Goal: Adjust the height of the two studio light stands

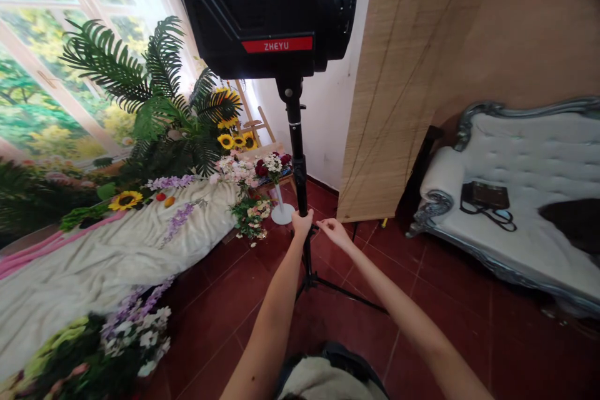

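While the left hand (302, 223) wraps round the black pole of the light stand (300, 178), the right hand (334, 230) hangs just to its right, apart from it, thumb and fingers drawn together near a small knob (315, 227); whether they touch it, I cannot tell. The stand rises mid-scene from the red tiled floor (450, 319), a bulky lamp (262, 15) on top. So much weight that high looks like the main risk: were the knob loose and the left hand to slacken, the upper section could drop and pinch fingers. A sideways shove might tip the thin legs (351, 296), sending the lamp left into the flowers (273, 166) or right against the woven blind (375, 150).
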The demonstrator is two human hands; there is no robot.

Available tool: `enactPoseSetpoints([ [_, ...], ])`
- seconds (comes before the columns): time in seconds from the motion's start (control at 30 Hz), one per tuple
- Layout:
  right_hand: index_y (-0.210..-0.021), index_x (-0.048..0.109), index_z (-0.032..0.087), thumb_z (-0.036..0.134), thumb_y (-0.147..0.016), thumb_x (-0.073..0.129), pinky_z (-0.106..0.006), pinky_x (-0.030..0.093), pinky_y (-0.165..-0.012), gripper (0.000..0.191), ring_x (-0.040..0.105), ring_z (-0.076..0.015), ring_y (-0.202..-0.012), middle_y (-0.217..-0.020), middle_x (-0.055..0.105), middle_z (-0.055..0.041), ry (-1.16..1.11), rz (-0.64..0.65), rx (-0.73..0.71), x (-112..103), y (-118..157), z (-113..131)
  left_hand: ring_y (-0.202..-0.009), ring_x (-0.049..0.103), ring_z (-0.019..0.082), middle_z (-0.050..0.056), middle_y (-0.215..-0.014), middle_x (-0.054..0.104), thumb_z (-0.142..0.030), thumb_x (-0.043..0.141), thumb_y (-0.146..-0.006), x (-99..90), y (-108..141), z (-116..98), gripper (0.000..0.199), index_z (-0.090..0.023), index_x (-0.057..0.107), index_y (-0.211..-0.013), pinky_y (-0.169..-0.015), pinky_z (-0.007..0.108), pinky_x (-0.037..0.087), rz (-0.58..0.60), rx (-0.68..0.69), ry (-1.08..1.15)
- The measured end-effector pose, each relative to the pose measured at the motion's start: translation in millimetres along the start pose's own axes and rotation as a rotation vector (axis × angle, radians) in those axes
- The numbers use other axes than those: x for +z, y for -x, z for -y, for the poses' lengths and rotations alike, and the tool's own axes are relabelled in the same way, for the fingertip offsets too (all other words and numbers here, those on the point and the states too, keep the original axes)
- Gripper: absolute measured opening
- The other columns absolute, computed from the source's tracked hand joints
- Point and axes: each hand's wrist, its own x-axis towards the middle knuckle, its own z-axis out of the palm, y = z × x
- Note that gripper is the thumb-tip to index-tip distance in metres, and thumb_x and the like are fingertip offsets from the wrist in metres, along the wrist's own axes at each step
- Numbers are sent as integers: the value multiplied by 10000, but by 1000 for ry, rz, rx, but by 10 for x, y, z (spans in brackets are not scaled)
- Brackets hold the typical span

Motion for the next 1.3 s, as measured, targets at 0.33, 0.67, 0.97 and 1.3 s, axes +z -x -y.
enactPoseSetpoints([
  [0.33,-1204,364,251,482,-592,758,-308,500,-766,763,582,-160,-884,-1042,563,-53,-172,20,-399,5,-634,1776,-406,468,87,-33,-430,457,-265,696,-555,1,-75,90,233,-176,499,-469,-388,175,344,-10,7,52],
  [0.67,-872,446,199,529,-677,669,-253,447,-549,443,526,-103,-561,-706,518,36,-150,118,-559,222,-985,2048,-417,516,105,-9,-458,527,-345,710,-598,-73,-21,9,250,-163,549,-536,-415,199,388,90,8,112],
  [0.97,-842,433,210,494,-717,642,-271,462,-559,375,538,-116,-561,-664,539,32,-149,395,-578,-12,-1092,2295,-521,611,124,6,-652,604,-441,763,-566,-217,116,273,410,-155,557,-775,-503,244,505,330,74,200],
  [1.3,-866,428,217,378,-714,612,-256,449,-600,288,518,-114,-617,-704,507,37,-92,-60,-502,342,-860,1761,-480,604,128,-14,-584,581,-435,758,-572,-132,79,498,398,-155,540,-752,-458,235,493,309,32,249],
])
